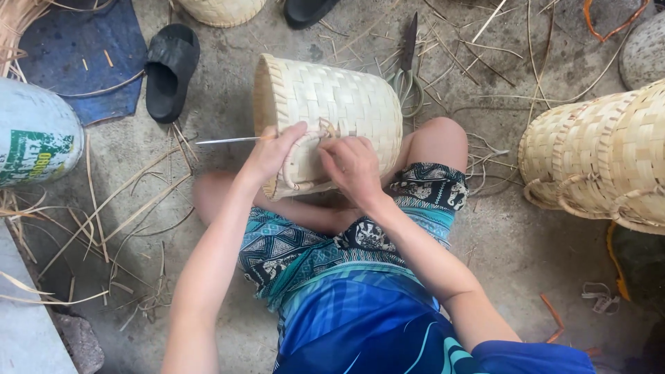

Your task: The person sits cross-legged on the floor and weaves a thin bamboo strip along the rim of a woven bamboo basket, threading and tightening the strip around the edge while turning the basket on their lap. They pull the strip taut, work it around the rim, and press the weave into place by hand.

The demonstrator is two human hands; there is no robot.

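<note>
A pale woven bamboo basket (332,97) lies on its side across my lap, its open rim facing left. My left hand (273,152) grips a thin metal awl (225,140) whose point sticks out to the left, and presses against the basket near its curved handle loop (294,170). My right hand (353,166) pinches a thin bamboo strip at the handle, fingers closed on the basket wall. I sit cross-legged on a concrete floor in patterned blue shorts.
Stacked finished baskets (596,156) lie at right. A black sandal (170,69) and blue cloth (76,48) lie upper left, a white sack (31,135) at left. Shears (409,66) rest behind the basket. Loose bamboo strips (118,208) litter the floor.
</note>
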